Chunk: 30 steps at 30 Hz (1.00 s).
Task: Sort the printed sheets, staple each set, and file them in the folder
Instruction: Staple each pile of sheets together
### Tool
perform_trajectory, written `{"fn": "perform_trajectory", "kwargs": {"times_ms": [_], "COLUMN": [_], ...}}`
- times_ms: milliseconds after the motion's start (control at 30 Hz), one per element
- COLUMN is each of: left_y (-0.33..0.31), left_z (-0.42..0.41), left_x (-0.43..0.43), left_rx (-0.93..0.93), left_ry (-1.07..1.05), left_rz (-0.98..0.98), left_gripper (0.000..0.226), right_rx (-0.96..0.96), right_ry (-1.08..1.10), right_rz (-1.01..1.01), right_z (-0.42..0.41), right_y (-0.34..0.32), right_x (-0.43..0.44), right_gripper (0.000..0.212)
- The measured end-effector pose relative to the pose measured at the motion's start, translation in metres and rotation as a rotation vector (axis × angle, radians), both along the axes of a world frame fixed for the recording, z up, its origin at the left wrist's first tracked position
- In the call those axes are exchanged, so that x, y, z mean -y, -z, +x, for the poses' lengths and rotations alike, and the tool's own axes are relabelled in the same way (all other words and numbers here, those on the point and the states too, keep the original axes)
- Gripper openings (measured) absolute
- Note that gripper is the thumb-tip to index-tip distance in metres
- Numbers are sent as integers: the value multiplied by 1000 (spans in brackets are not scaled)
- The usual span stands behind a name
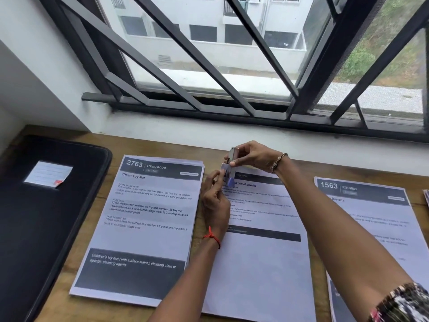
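Note:
Three stacks of printed sheets lie on the wooden desk: a "2763 Living Room" stack (148,219) at left, a middle stack (260,228), and a "1563 Kitchen" stack (371,228) at right. Over the middle stack's top left corner, my right hand (253,155) grips the raised upper arm of a small stapler (229,168) with a purple end. My left hand (214,198) pinches the stapler's lower part at that corner. A black folder (41,217) lies shut at far left, with a white label (48,174) on its cover.
A white window sill (255,138) and a barred window (209,66) run along the desk's far edge. Another object's edge (426,197) pokes in at far right. Bare desk wood (76,240) shows between the folder and the left stack.

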State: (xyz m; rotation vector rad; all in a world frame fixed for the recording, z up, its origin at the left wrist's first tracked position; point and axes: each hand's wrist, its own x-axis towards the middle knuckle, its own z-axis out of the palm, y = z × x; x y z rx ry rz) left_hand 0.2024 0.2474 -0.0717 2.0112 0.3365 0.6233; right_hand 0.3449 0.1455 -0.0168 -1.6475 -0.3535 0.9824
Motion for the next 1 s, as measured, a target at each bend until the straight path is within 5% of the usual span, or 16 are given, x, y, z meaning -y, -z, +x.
{"fn": "perform_trajectory", "kwargs": {"times_ms": [567, 1000], "left_y": [-5, -9], "left_z": [-1, 7], "left_x": [5, 6], "left_rx": [-266, -240], "left_ry": [-8, -77], "left_rz": [-27, -123], "left_gripper": [52, 31], "right_rx": [65, 147], "right_ry": [68, 128], "right_rz": [54, 53], "right_z": [-6, -10], "right_y": [19, 21], "right_x": [-8, -8], "right_gripper": [15, 13]}}
